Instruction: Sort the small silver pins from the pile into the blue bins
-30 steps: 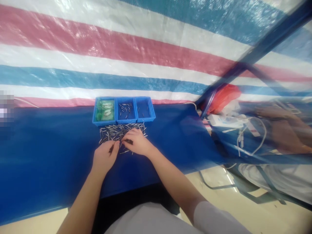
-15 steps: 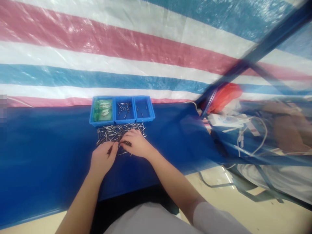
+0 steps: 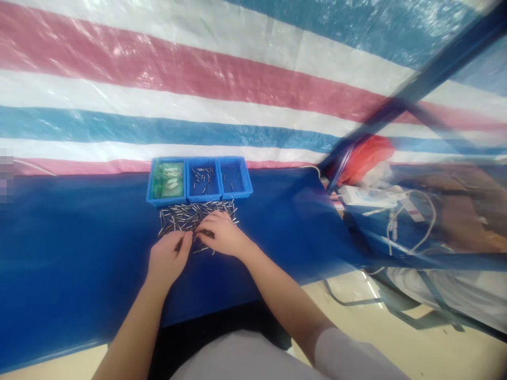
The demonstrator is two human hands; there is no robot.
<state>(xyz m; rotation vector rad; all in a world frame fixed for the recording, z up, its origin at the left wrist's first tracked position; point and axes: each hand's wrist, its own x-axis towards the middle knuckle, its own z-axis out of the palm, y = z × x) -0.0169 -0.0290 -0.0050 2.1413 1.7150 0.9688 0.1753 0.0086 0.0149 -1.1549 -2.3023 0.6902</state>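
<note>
A spread pile of thin metal pins (image 3: pixel 184 212) lies on the blue tabletop (image 3: pixel 99 253). Over its near edge, my left hand (image 3: pixel 170 254) is closed in a pinch, thumb against fingers. Close beside it on the right, my right hand (image 3: pixel 220 232) also pinches with curled fingers, covering part of the pile. Whatever sits between the fingertips of either hand is too small to make out. Just behind the pile, three joined blue bins stand in a row: the left bin (image 3: pixel 149 191) holds a green bag with pale pieces, the middle bin (image 3: pixel 203 198) several pins, the right bin (image 3: pixel 249 186) a few.
A striped plastic sheet (image 3: pixel 190 79) hangs behind the table. At the right are a dark metal frame bar (image 3: pixel 368 126), a red bag (image 3: pixel 366 155), a white power strip (image 3: pixel 368 196) with cables, and another person's blurred arm (image 3: pixel 463 211).
My hands keep nearly the same pinched pose over the pile. The whole view has shifted very slightly. At the right, the other person's arm has moved.
</note>
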